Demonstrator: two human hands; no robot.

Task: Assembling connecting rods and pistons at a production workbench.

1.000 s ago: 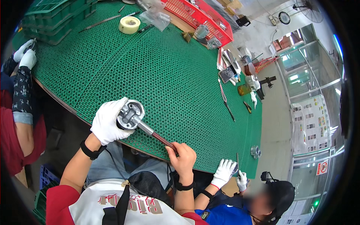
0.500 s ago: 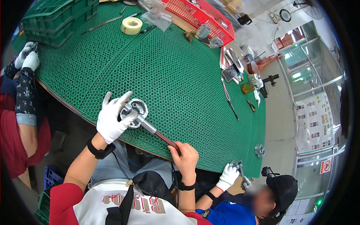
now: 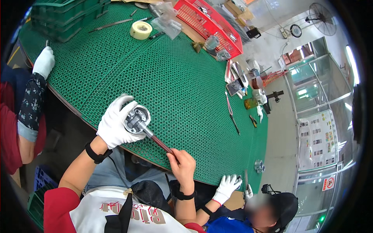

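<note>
A round, silver-grey metal housing (image 3: 135,121) with a hollow, ribbed inside faces up over the mat. My left hand (image 3: 115,122), in a white glove, is closed round its left and lower side. Bare, my right hand (image 3: 182,166) grips the end of a slim hand tool with a dark red handle (image 3: 162,145) and a metal collar. The tool slants up and left to the housing; its tip is lost against the grey metal, so I cannot tell whether it touches inside.
Green perforated matting (image 3: 186,89) covers the table. Tape roll (image 3: 140,30), green crates (image 3: 70,19) and red basket (image 3: 210,27) stand at the far side. A phone (image 3: 234,87) and pliers (image 3: 253,121) lie right. Co-workers' gloved hands (image 3: 44,62) (image 3: 227,189) work at both sides.
My left fingers have come off the housing's inside and now wrap its outer side. The view has shifted slightly. At far left, one co-worker's hands have moved; only one glove shows clearly now.
</note>
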